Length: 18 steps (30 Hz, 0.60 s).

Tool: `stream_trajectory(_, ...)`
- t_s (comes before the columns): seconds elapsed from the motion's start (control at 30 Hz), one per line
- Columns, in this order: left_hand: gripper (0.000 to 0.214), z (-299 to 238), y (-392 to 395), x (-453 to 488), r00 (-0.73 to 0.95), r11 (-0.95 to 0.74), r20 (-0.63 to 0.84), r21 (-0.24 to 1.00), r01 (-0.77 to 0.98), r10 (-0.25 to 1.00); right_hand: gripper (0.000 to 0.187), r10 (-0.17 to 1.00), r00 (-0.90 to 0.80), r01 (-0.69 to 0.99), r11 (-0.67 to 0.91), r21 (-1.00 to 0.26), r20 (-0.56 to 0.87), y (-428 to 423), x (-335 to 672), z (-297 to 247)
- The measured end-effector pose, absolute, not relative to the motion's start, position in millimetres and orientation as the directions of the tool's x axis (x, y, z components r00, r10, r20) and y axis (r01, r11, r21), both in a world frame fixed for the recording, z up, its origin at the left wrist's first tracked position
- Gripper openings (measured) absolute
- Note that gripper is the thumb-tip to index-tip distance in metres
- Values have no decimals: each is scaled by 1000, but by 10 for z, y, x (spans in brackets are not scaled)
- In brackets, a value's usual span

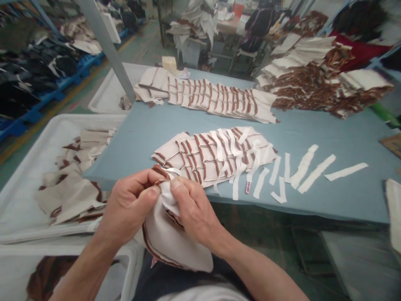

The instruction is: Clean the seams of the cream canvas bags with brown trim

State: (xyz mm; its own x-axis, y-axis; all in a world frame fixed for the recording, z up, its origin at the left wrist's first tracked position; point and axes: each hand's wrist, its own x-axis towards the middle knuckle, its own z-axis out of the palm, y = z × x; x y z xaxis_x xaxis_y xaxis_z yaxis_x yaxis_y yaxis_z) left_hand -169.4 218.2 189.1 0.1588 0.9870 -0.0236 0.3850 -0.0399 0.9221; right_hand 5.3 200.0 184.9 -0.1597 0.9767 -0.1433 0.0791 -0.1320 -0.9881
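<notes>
Close in front of me, a cream fabric piece with brown edges hangs down from both hands. My left hand pinches its upper brown corner between thumb and fingers. Right beside it, my right hand is closed on the same piece, its thumb on a white strip at the top. The fingertips almost meet there, and the fingers hide part of the fabric. Just beyond lies an overlapping row of cream and brown pieces, with several white strips across its right part.
On the blue table a second row of pieces lies farther back. A big fabric pile fills the right rear. Loose strips and a small pink tool lie near the front edge. White bins stand left, by a metal post.
</notes>
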Motion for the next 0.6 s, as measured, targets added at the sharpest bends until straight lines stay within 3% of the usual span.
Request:
stream_trajectory(0.13, 26, 2010, 2302, -1832, 207, -15, -55, 946, 324, 977, 53, 931, -303, 118, -174, -978, -202, 1829, 215, 1862)
stream_trajectory(0.23, 22, 2128, 2397, -1900, 240, -46, -41, 938, 345, 970, 46, 840, -419, 142, -313, -939, -343, 1617, 351, 1892)
stream_trajectory(0.3, 20, 2195, 2436, -1913, 285, -91, -17, 928, 360, 959, 35, 774, -444, 297, -348, -889, -451, 1489, 453, 1932)
stream_trajectory(0.37, 19, 2244, 2451, -1905, 331, -123, -10, 918, 378, 944, 31, 778, -393, 537, -238, -809, -490, 1410, 580, 1996)
stream_trajectory(0.43, 20, 2287, 2445, -1881, 359, -147, -4, 908, 393, 933, 26, 885, -300, 689, -57, -722, -356, 1409, 720, 2088)
stream_trajectory(0.5, 20, 2346, 2424, -1838, 385, -163, -7, 899, 407, 923, 18, 957, -284, 663, 158, -732, -51, 1509, 838, 2198)
stream_trajectory(0.6, 23, 2476, 2368, -1734, 385, -149, -40, 881, 449, 922, 29, 827, -329, 420, 561, -714, 456, 1846, 890, 2334)
